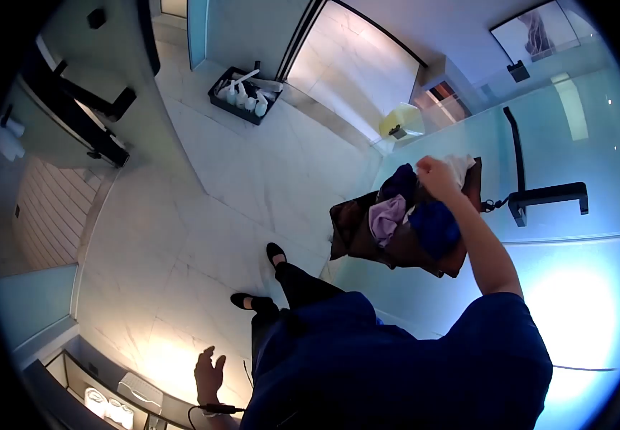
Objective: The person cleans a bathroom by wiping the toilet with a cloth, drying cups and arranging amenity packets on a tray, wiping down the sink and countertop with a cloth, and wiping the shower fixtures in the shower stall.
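Observation:
A brown bag (473, 193) hangs from a black handle on the glass panel, stuffed with cloths. My right hand (435, 178) is over its top with the fingers curled in; what they grip, if anything, is hidden. Close to that hand lie a white cloth (460, 166), a dark navy cloth (400, 181), a lilac cloth (387, 218) and a bright blue cloth (435, 228). Down at the lower left, my left hand (210, 371) hangs away from the bag, fingers apart, holding nothing. A dark cable runs by its wrist.
On the marble floor stands a black caddy (244, 95) with several white bottles. A black handle (548, 197) juts from the glass panel at right. Another handle (109, 104) projects at upper left. A yellow item (401, 122) stands beyond the bag. A lit shelf (106, 405) holds rolled white items.

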{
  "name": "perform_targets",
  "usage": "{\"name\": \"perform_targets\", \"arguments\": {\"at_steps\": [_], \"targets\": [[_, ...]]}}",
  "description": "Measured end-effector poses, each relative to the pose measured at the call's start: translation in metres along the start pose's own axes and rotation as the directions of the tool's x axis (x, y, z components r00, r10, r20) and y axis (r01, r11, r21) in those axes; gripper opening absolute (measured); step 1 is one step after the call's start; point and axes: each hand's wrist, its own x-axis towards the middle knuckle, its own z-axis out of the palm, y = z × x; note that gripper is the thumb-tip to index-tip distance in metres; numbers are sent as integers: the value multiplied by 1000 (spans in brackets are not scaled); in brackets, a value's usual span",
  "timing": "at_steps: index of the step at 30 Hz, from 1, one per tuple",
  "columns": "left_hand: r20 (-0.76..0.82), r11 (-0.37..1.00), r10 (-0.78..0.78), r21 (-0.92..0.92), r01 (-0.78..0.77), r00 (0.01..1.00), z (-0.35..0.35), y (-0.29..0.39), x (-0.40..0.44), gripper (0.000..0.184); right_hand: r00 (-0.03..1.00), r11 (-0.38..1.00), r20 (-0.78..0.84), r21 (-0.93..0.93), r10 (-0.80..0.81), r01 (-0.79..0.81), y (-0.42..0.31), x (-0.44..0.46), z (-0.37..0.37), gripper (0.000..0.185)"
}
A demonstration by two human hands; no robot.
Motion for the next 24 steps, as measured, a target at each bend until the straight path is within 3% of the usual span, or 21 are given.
{"name": "perform_targets", "arguments": {"at_steps": [2,4,6,8,11,14,17,20,22,23,24], "targets": [[-99,999,37,-27,-40,994,-15,19,10,41,977,995,198,-45,-74,85,-8,-11,19,20],[-150,992,-59,-120,41,987,-33,56,27,39,958,995,285,-79,-30,55,-4,-11,38,21],[-214,985,-55,-172,18,975,-39,82,38,38,958,997,288,-77,17,5,9,-10,41,21],[-173,980,-74,-196,39,982,-35,104,45,39,962,995,269,-92,54,-31,20,-9,37,21],[-40,993,58,-100,-62,998,-20,114,54,41,954,999,297,-1,49,-51,25,-2,26,21],[41,995,94,-25,-93,995,-6,127,56,41,931,997,363,-46,-36,56,27,17,39,22],[52,998,63,-26,-62,997,-2,140,57,41,786,982,613,-90,-79,169,32,50,80,30],[38,999,-6,-46,8,999,-6,148,55,41,426,800,875,-418,229,431,11,44,112,35],[2,996,-28,-88,28,1000,-5,137,51,41,406,727,879,-446,248,521,2,23,107,34],[-18,994,-50,-101,48,999,-3,130,48,42,434,701,899,-347,60,622,81,11,168,29],[-23,995,-62,-86,59,998,-4,130,45,42,407,680,907,-366,108,635,58,12,142,23]]}}
